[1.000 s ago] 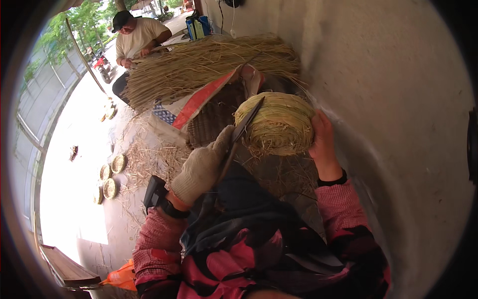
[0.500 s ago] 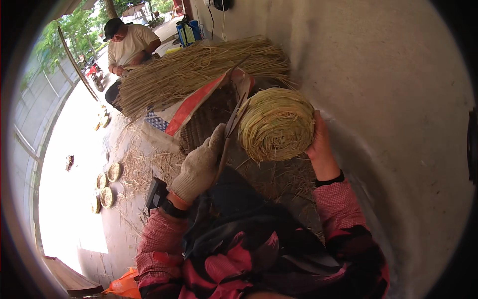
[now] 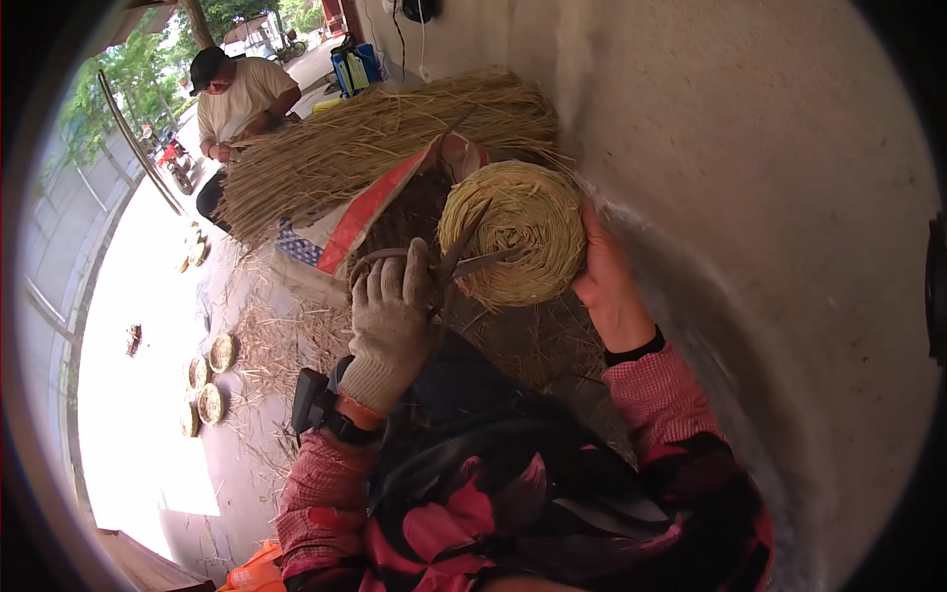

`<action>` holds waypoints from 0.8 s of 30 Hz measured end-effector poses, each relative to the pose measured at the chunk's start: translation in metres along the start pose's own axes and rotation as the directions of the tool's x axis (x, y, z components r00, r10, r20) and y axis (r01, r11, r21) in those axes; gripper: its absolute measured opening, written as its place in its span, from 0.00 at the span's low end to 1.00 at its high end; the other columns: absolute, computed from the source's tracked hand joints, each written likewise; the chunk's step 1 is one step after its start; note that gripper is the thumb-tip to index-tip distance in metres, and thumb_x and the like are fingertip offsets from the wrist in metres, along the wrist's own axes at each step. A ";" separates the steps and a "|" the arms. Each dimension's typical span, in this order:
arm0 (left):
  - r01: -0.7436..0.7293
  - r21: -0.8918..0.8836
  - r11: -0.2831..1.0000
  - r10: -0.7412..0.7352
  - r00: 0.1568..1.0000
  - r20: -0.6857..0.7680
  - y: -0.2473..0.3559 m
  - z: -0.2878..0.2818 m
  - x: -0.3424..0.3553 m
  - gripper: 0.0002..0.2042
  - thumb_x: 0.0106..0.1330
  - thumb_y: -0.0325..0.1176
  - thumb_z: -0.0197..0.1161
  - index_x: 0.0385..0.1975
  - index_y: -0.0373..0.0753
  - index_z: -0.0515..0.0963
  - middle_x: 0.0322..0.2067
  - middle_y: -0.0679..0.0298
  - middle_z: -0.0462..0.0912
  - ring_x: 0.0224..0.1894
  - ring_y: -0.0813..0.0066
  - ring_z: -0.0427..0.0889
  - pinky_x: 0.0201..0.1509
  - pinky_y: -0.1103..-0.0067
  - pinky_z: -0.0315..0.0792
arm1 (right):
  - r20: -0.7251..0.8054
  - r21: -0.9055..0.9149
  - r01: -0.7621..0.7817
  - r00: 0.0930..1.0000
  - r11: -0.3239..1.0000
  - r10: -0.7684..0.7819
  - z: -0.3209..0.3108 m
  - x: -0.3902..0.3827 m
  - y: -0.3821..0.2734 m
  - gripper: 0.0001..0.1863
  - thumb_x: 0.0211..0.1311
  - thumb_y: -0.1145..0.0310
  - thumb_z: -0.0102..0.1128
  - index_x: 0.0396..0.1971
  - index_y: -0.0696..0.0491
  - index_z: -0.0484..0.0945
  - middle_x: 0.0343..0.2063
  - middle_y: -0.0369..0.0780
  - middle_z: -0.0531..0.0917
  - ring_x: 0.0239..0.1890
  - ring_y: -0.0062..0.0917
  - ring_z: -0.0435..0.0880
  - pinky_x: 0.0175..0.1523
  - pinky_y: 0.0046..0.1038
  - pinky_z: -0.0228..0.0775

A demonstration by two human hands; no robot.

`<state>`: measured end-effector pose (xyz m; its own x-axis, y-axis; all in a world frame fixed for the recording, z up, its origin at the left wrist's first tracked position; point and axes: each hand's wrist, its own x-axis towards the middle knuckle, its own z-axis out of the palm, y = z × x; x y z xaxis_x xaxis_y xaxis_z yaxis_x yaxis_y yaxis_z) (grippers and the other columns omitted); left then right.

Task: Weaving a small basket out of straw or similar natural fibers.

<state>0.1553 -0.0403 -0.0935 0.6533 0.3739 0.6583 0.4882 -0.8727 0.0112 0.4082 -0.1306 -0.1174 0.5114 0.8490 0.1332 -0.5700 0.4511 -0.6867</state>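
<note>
By the pale grey wall [image 3: 750, 148], the gloved left hand [image 3: 389, 304] grips dark metal scissors [image 3: 462, 253], the bare right hand [image 3: 604, 268] a round yellow-green straw coil [image 3: 541, 212]. Best keep the blades [image 3: 483, 262] shallow.

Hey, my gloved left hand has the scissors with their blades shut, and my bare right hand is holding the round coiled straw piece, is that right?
Not quite: in the head view, the scissors are open, their blades spread apart. The gloved left hand does have them, and the bare right hand is holding the round coiled straw piece.
</note>
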 end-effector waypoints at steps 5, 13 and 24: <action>-0.046 0.214 0.976 0.056 0.998 -0.042 -0.004 0.007 0.008 0.30 0.63 0.39 0.60 0.65 0.37 0.62 0.47 0.51 0.75 0.52 0.51 0.75 0.54 0.61 0.71 | 0.028 -0.010 -0.093 0.995 0.996 0.094 0.033 -0.020 0.002 0.27 0.73 0.52 0.47 0.57 0.61 0.71 0.52 0.44 0.79 0.54 0.28 0.79 0.57 0.31 0.74; 0.169 0.059 0.984 -0.174 0.829 0.531 -0.004 -0.017 0.015 0.27 0.68 0.39 0.53 0.65 0.37 0.58 0.44 0.48 0.80 0.40 0.49 0.84 0.38 0.60 0.77 | -0.091 -0.169 -0.013 0.996 0.986 -0.003 0.026 -0.013 0.003 0.29 0.70 0.50 0.51 0.58 0.61 0.70 0.54 0.43 0.77 0.55 0.27 0.77 0.60 0.33 0.72; -0.009 0.073 0.997 0.012 0.999 -0.042 0.013 0.018 0.007 0.32 0.63 0.43 0.63 0.64 0.35 0.61 0.44 0.49 0.78 0.47 0.50 0.79 0.50 0.61 0.73 | -0.048 -0.030 0.104 0.993 0.994 -0.106 0.021 -0.011 0.030 0.24 0.73 0.55 0.48 0.60 0.56 0.67 0.55 0.40 0.76 0.57 0.26 0.76 0.60 0.34 0.71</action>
<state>0.1768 -0.0438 -0.1027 0.6340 0.3500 0.6896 0.5235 -0.8506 -0.0496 0.3720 -0.1202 -0.1250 0.5990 0.7824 0.1708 -0.4943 0.5290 -0.6898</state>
